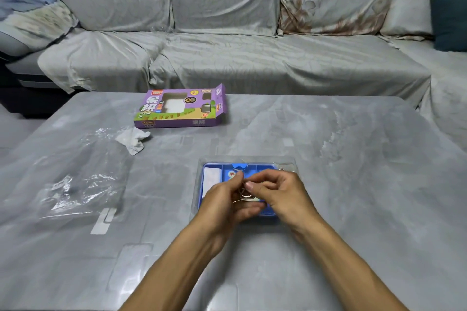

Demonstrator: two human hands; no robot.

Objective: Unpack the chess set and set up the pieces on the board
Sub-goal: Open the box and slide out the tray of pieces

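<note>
Hands meet over the blue chess case (211,185) on the bench (353,184): our left hand (225,203) and right hand (280,192) pinch clear wrapping (243,193). Purple box (180,108) lies well beyond.

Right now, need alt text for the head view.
Both hands, left hand and right hand, pinch clear wrapping over a blue chess case on a grey table. Farther left lie an opened purple box, crumpled paper and a clear bag; a covered sofa stands behind.
</note>
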